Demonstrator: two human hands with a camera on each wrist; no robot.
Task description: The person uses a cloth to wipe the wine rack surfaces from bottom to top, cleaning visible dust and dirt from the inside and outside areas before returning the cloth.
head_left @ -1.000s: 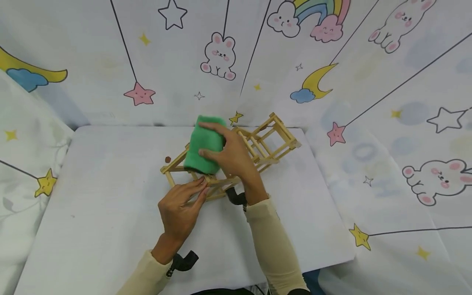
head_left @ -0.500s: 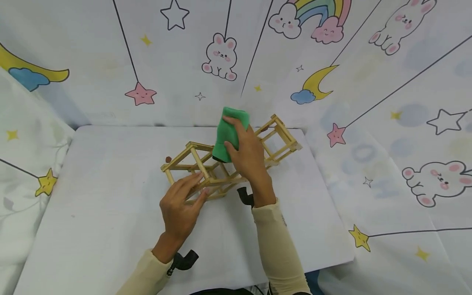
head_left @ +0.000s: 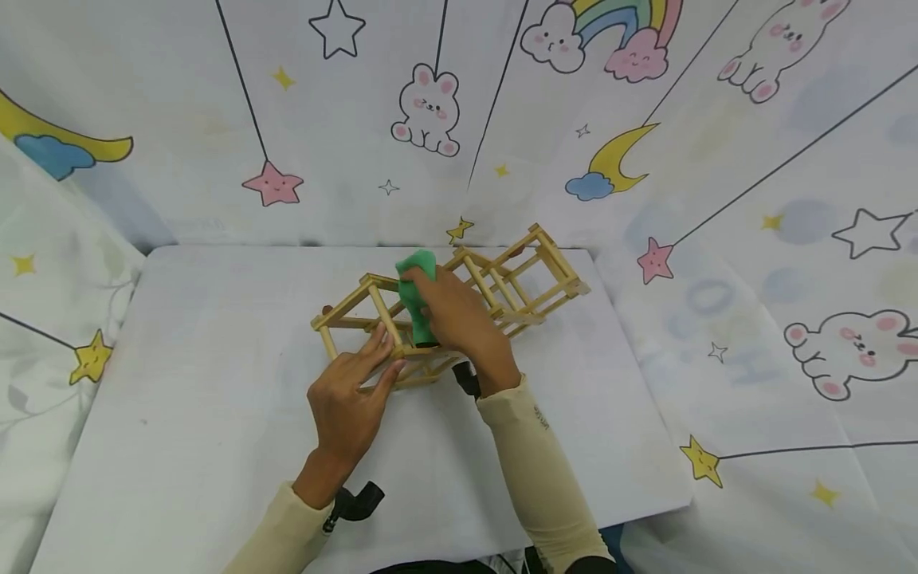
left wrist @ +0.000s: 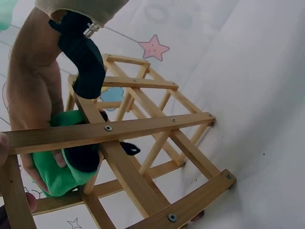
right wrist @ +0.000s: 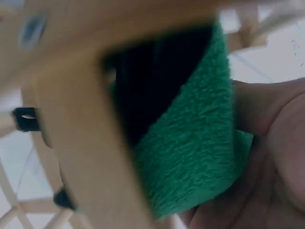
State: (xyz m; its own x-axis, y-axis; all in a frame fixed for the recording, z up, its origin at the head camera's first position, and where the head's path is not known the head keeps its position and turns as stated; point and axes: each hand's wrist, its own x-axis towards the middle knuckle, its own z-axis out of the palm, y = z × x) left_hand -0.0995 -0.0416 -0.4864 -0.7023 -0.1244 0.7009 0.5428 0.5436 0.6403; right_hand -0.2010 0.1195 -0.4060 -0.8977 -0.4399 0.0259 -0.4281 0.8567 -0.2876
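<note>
A slatted wooden rack [head_left: 502, 279] of light bars joined by metal screws lies across the white table. My right hand [head_left: 462, 315] grips a fuzzy green cloth [head_left: 413, 295] with black parts, down among the rack's middle bars. The right wrist view shows the cloth's green pile [right wrist: 190, 157] bunched against the palm, close behind a bar. At the rack's near left part, my left hand [head_left: 347, 406] holds a bar between thumb and fingers. In the left wrist view, the left fingertips [left wrist: 4, 148] show only at the edge.
A small brown round piece [head_left: 327, 309] lies by the rack's left end. Behind the table [head_left: 201, 446] hangs a white cloth backdrop [head_left: 344, 119] printed with stars, rabbits and moons. Black camera mounts [head_left: 361, 502] stick out from both wrists.
My right hand slid the green cloth right and up along the rack, then brought it back left and lower between the bars. The left hand and the rack stay nearly in place.
</note>
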